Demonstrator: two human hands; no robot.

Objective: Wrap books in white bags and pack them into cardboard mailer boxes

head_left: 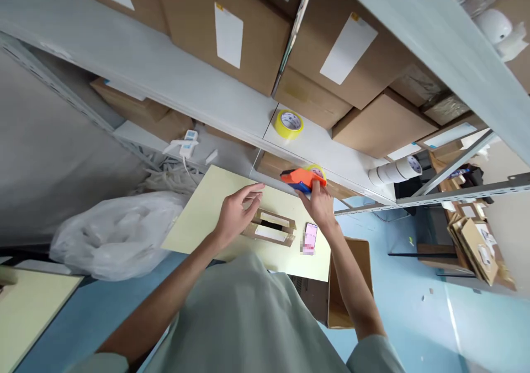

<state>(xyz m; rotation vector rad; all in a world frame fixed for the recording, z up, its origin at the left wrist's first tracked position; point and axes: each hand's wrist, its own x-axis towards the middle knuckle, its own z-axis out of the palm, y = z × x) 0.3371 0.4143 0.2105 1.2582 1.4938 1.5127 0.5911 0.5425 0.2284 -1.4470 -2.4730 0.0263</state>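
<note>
My right hand (321,207) grips an orange and blue tape dispenser (304,179) fitted with a yellow roll, raised over the far edge of the pale yellow table. My left hand (240,210) hovers at the left end of a small cardboard box (285,238), its fingers apart and slightly bent, holding nothing. Between the box's top flaps, which show white patches, runs a dark gap. A phone (309,238) with a lit pink screen lies right of the box on the table (223,188).
A yellow tape roll (289,124) lies on the grey shelf (232,105), under large cardboard boxes (232,31). White rolls (395,170) rest at the shelf's right end. Left of the table is a bulging plastic bag (116,235); an open carton (363,257) stands at the right.
</note>
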